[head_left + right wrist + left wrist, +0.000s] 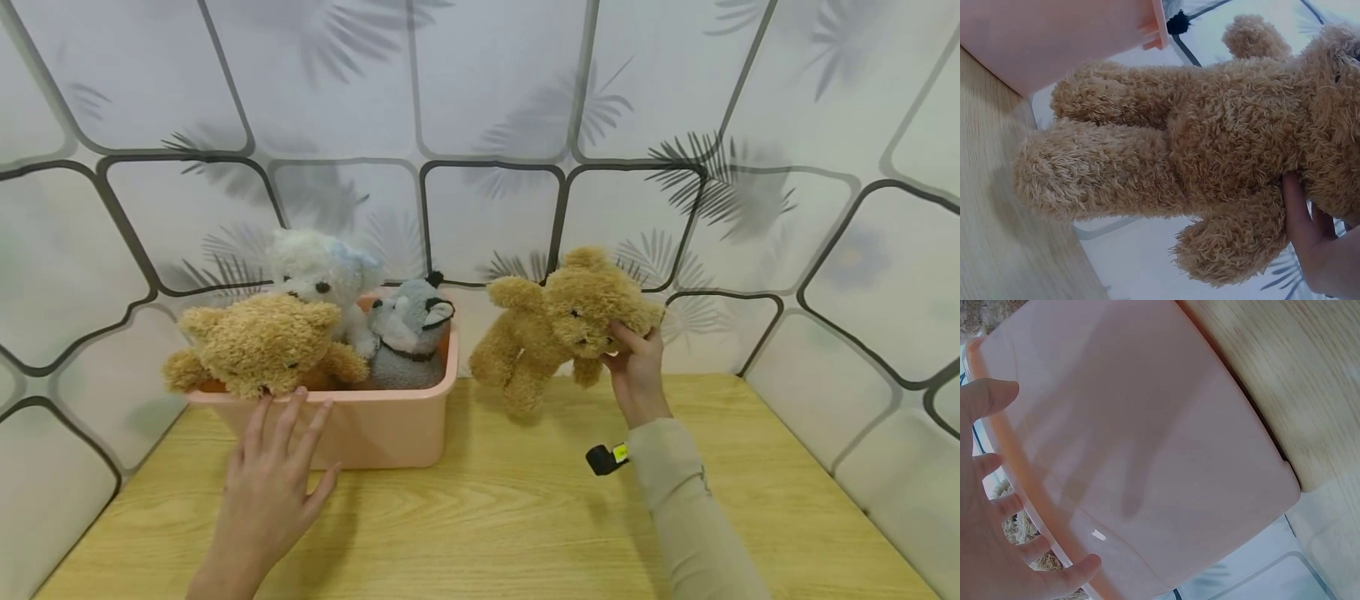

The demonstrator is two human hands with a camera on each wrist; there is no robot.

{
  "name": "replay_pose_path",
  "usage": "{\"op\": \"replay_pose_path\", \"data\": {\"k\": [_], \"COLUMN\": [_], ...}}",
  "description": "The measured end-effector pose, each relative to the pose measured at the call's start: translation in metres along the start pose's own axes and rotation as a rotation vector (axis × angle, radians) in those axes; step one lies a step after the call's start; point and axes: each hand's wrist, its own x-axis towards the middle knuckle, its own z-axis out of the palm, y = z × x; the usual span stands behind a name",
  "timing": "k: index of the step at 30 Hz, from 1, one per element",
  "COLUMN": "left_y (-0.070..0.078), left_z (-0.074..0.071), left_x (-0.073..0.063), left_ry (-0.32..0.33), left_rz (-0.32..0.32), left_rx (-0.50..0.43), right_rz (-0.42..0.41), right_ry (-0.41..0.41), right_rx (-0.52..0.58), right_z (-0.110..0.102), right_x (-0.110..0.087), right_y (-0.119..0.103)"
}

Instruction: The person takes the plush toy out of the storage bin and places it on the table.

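My right hand [636, 371] grips a fluffy tan teddy bear [536, 329] by its head and neck, holding it tilted above the table, right of the pink bin. The right wrist view shows the bear's body [1235, 125] and legs, with my thumb pressed in at the neck. My left hand [270, 483] is at the front of the pink bin [382, 429], fingers spread and fingertips by its rim. Inside the bin sit a second tan teddy bear [262, 342], a white plush toy [330, 275] and a grey plush toy [408, 333] with a dark collar.
The bin stands on a light wooden table [480, 525], close to the patterned fabric wall [495, 225]. Side walls of the same fabric flank the table. A small black object with a yellow-green label [602, 460] appears beside my right sleeve.
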Motion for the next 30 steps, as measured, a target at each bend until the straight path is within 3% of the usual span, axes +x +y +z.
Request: {"op": "replay_pose_path", "data": {"k": [5,25,30], "left_y": [0.0,0.0,-0.002], "left_z": [0.0,0.0,0.001], "left_x": [0.0,0.0,-0.001], "left_ry": [0.002,0.001,0.005], "left_rz": [0.0,0.005,0.009], "left_rx": [-0.001,-0.004,0.005], "right_rz": [0.028,0.157,0.143], "right_ry": [-0.046,-0.244,-0.288], "right_rx": [-0.072,-0.546,-0.676], "right_z": [0.004,0.021,0.027], "right_x": [0.004,0.025,0.032], "right_y": [-0.001,-0.012,-0.01]}}
